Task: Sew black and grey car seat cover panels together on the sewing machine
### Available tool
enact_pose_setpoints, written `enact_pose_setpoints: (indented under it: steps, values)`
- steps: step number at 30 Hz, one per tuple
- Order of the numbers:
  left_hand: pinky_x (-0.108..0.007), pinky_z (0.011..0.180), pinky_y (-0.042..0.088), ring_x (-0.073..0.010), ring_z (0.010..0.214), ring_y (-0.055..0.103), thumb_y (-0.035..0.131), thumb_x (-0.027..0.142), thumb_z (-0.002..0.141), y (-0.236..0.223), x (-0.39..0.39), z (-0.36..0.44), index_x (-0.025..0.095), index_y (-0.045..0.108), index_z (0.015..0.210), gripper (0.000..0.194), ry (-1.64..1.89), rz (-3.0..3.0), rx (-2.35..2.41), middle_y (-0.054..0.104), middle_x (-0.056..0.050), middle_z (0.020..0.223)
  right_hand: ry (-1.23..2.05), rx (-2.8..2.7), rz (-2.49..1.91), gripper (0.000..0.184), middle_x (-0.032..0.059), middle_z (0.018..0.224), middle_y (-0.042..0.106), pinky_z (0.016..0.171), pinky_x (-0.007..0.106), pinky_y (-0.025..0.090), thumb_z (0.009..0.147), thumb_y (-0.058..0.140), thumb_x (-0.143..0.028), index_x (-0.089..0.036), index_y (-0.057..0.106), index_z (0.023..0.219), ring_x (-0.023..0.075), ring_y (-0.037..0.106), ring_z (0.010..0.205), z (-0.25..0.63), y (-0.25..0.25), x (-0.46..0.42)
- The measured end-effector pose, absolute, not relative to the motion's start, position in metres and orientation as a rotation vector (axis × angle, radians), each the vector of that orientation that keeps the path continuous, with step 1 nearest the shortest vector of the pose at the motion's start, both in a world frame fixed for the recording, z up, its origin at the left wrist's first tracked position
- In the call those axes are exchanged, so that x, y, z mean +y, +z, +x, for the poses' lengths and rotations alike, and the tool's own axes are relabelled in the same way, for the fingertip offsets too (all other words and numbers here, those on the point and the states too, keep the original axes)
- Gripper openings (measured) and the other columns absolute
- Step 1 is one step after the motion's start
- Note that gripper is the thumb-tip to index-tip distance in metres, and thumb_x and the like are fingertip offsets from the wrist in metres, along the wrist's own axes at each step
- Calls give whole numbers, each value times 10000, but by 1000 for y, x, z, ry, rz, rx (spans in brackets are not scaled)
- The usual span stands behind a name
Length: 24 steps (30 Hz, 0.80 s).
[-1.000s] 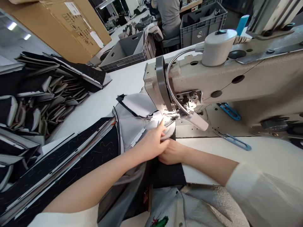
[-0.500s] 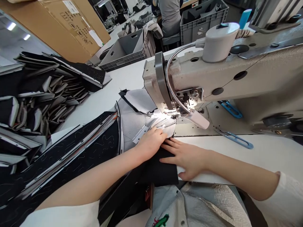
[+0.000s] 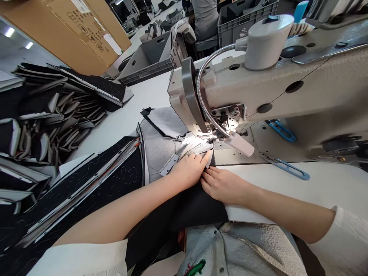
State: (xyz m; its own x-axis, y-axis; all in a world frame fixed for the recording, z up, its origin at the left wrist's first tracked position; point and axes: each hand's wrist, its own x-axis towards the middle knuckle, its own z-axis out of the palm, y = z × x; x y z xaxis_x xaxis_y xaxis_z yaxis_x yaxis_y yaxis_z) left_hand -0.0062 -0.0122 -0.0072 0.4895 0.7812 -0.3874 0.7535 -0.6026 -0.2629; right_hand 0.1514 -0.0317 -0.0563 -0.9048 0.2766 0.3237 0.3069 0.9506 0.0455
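Note:
Under the needle of the sewing machine [image 3: 212,136] lies a light grey mesh fabric piece [image 3: 156,147] joined to black fabric [image 3: 198,209]. My left hand [image 3: 189,168] grips the grey piece just in front of the presser foot, its index finger stretched toward the lit needle area. Close beside it, my right hand [image 3: 222,184] has its fingers gathered on the edge of the black fabric, which hangs over the table's front edge. A small pale strip with holes [image 3: 169,165] lies on the grey piece, left of my left hand. The fingertips are partly hidden in the folds.
Blue thread snips [image 3: 290,168] lie on the table at right, and another blue pair [image 3: 280,130] under the machine arm. Piled black and grey pieces [image 3: 57,119] fill the left. Behind stand a cardboard box [image 3: 71,34], a grey crate [image 3: 149,61] and a seated person [image 3: 204,19].
My right hand's fingers have gone from spread flat to gathered on the black fabric. My left hand has shifted slightly right, its index finger now nearer the needle. The black fabric's hanging corner has moved right.

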Motion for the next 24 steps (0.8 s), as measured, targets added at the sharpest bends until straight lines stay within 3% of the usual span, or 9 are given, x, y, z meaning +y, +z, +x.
enact_pose_setpoints:
  steps: [6, 9, 16, 24]
  values:
    - [-343, 692, 451, -259, 861, 580, 378, 129, 802, -2, -7, -2, 132, 257, 1386, 596, 719, -2720, -1487, 619, -113, 947, -106, -2634, -619, 329, 187, 1161, 595, 980, 417, 406, 877, 421, -134, -58, 583, 1153, 275, 551, 1094, 160, -67, -38]
    - [-317, 626, 438, -249, 776, 604, 426, 167, 760, 8, 3, -2, 169, 293, 1370, 624, 780, -2784, -1670, 646, -83, 868, -224, -2609, -669, 332, 230, 1100, 618, 938, 440, 442, 857, 432, -127, -3, 602, 1115, 307, 587, 1037, 156, -68, -40]
    - [-322, 655, 441, -263, 799, 625, 448, 179, 741, 14, 11, 6, 214, 150, 1453, 773, 919, -2766, -1744, 671, -87, 899, -291, -2644, -580, 326, 271, 1066, 622, 911, 463, 459, 854, 427, -94, 38, 600, 1097, 311, 612, 994, 153, -66, -41]
    - [-331, 668, 462, -261, 851, 630, 460, 156, 731, 13, 25, 11, 243, 343, 1377, 663, 802, -2720, -1728, 674, -80, 942, -237, -2732, -606, 317, 242, 1121, 609, 915, 417, 464, 840, 436, -108, 2, 629, 1067, 309, 593, 1040, 158, -59, -31]
